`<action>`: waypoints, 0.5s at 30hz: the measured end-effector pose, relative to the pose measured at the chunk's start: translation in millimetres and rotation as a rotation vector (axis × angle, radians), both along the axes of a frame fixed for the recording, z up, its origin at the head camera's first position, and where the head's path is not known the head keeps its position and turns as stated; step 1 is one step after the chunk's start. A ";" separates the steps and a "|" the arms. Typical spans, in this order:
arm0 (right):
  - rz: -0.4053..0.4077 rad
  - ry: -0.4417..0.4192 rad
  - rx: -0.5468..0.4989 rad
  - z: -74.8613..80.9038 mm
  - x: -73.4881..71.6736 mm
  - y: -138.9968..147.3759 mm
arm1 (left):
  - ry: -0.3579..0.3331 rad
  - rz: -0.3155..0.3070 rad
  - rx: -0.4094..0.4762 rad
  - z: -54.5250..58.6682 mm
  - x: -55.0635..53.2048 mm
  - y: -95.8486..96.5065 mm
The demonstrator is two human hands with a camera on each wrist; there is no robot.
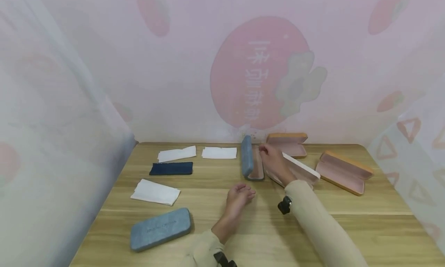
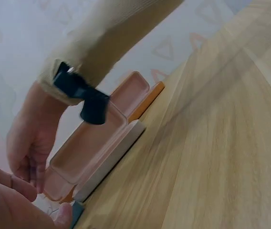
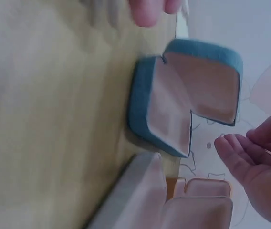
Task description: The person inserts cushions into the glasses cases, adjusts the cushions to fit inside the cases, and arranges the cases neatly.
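A blue glasses case (image 1: 247,157) stands open near the back of the table, its lid upright and its lining pink. My right hand (image 1: 276,162) is above its right side with fingers loosely bent; in the right wrist view the hand (image 3: 264,162) is apart from the case (image 3: 171,100) and holds nothing. Partly behind that hand and forearm lies an open white glasses case (image 1: 301,167). My left hand (image 1: 238,200) hovers in front of the blue case, fingers relaxed and holding nothing. In the left wrist view the white case (image 2: 114,157) shows beyond the hands.
Two orange glasses cases lie open, one at the back (image 1: 286,145) and one at the right (image 1: 342,174). On the left are white cloths (image 1: 155,191), a navy cloth (image 1: 171,168) and a closed blue glasses case (image 1: 160,229). A printed curtain (image 1: 174,85) hangs behind the table.
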State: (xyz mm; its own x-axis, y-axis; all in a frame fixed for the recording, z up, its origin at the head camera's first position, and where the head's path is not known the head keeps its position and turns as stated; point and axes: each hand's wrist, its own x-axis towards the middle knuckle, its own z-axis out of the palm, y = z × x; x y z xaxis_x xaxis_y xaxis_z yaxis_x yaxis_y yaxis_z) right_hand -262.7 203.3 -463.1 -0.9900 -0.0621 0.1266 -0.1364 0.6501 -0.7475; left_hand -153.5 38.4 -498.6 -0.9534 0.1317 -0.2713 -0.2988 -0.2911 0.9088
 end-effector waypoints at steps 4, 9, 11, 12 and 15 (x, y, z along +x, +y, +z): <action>0.043 0.026 0.079 2.6 -17.3 -3.3 | -0.003 0.004 0.022 -2.8 -1.1 9.0; 0.063 0.033 0.149 3.8 -30.1 -0.4 | -0.025 0.025 0.038 -3.4 -4.7 18.6; 0.092 0.020 0.179 3.5 -34.1 1.0 | -0.029 0.052 0.047 -4.5 -6.8 22.2; 0.115 0.027 0.201 2.7 -36.4 1.1 | -0.030 0.069 0.056 -5.5 -7.6 24.2; 0.185 0.066 0.271 0.4 -40.2 -0.7 | -0.036 0.104 0.078 -8.5 -8.0 29.8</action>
State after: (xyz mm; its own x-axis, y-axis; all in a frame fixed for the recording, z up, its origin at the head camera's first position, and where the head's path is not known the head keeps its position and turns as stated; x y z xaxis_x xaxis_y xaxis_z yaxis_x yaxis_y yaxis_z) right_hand -302.9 202.6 -462.7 -0.9489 -0.2805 0.1443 -0.3132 0.7837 -0.5363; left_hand -161.5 68.3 -507.1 -0.9530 0.0545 -0.2981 -0.2951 -0.3912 0.8717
